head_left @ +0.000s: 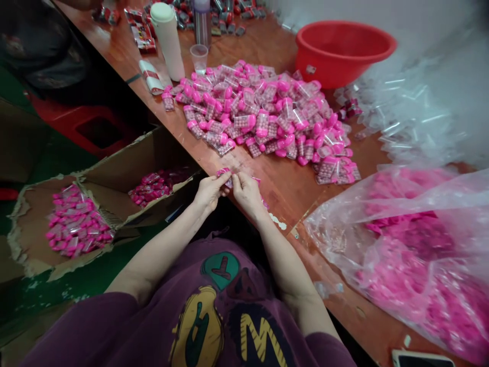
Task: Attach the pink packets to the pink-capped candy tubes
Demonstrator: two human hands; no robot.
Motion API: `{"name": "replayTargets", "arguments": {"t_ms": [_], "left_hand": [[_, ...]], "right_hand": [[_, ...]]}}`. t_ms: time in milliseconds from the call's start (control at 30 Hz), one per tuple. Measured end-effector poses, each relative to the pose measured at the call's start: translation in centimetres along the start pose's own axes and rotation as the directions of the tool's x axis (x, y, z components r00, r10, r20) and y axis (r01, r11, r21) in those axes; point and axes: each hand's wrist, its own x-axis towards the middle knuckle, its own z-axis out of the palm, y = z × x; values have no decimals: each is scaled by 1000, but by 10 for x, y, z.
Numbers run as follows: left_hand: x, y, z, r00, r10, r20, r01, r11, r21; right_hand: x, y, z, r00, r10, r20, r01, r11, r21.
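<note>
My left hand [210,192] and my right hand [246,192] meet at the table's near edge, both closed in a pinch. Between their fingertips is a small pink packet [223,172], mostly covered by the fingers. Bits of pink stick out from beneath my right hand, too small to make out. Just beyond the hands lies a large heap of small clear containers with pink caps [263,114], filled with pale pink beads.
Left and below stands a torn cardboard box [114,232] with pink-capped containers in two compartments. A red basin [344,51], a white bottle [168,43] and a plastic cup [199,58] stand behind the heap. At right lie a clear bag of pink pieces [405,275] and a phone [420,359].
</note>
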Motion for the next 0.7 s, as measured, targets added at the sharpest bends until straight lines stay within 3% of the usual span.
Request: {"name": "replayTargets", "arguments": {"t_ms": [100,167,267,400,567,700], "left_hand": [[7,7,-17,999,8,41,-6,998,-61],[12,10,-29,999,32,13,-31,996,-87],[17,11,-41,995,66,-78,-72,994,-84],[17,10,-45,993,65,-97,-70,996,-51],[11,9,-47,994,40,-100,-45,998,-44],[9,6,-52,993,25,-115,-31,998,-55]], "right_hand": [[22,-1,2,989,-49,141,64,992,-106],[39,-3,2,974,-75,212,106,985,-139],[71,-8,7,992,-67,110,92,966,-241],[103,-17,20,999,46,-25,-52,901,-430],[100,-16,18,997,48,58,-10,850,-527],[82,1,5,986,-44,163,105,916,-388]]}}
